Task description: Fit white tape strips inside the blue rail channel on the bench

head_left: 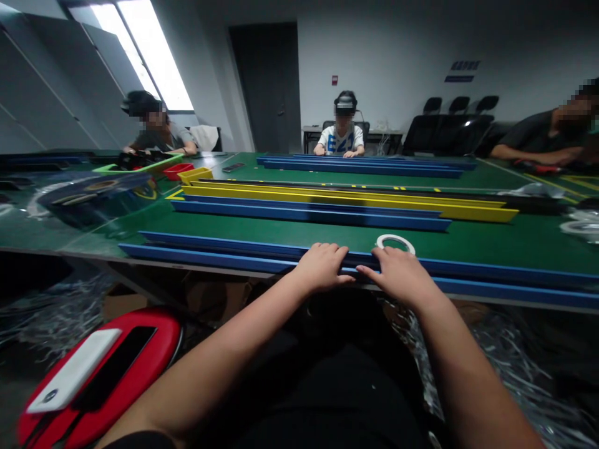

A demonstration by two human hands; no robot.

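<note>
A long blue channel strip [224, 254] lies along the front edge of the green table [299, 240]. My left hand [322, 268] rests on it near the middle, its fingers over the far side and its thumb pointing right along the near side. Just to the right, my right hand [400, 271] lies over the same strip, thumb pointing left and apart from the other thumb. Both hands look loosely spread, with nothing seen gripped in them. A white tape roll [395, 242] lies right behind my right hand's fingers.
Beyond are more blue strips [309, 213] and yellow strips [346, 198]. At the left sit a wrapped roll [100, 193], a red bin [178, 171] and a green tray [163, 163]. A red stool [154, 337] holds two devices. Three people sit around the table.
</note>
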